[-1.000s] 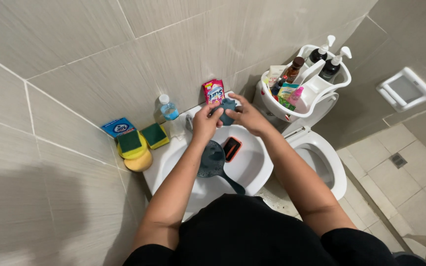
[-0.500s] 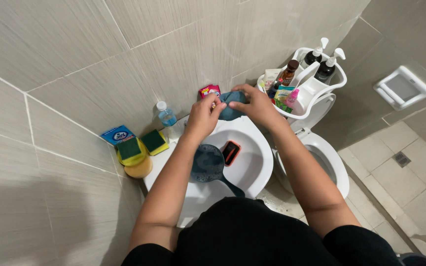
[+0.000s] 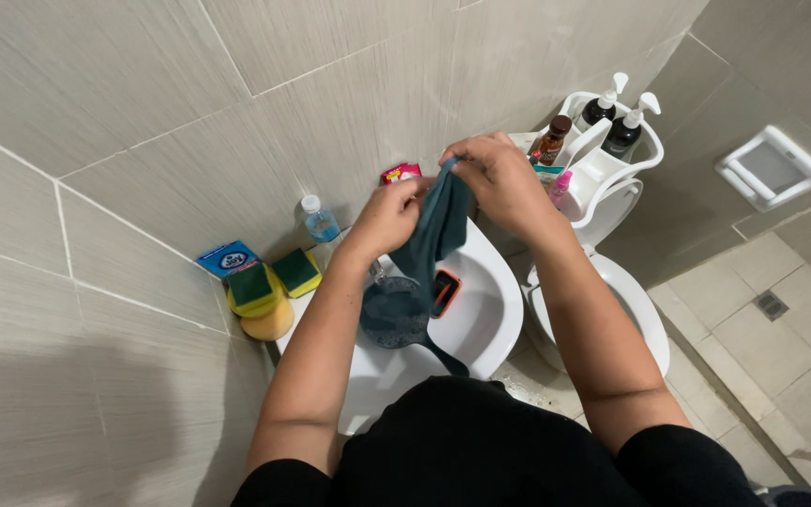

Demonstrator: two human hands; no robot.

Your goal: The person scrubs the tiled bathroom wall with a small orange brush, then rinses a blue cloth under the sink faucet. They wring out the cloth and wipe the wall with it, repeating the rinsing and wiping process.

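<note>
Right above the white sink [image 3: 490,319], both hands grip a dark teal cloth [image 3: 424,263]. The left hand [image 3: 389,218] pinches its side, the right hand [image 3: 497,180] bunches its top edge, and the cloth hangs down into the sink beside a small orange-edged object [image 3: 444,292]. Left of the sink sit two green-and-yellow sponges [image 3: 274,282], a blue box [image 3: 227,258] and a clear bottle [image 3: 318,223]. Right of the sink stands a toilet [image 3: 640,310] with pump bottles [image 3: 612,122] on its tank.
</note>
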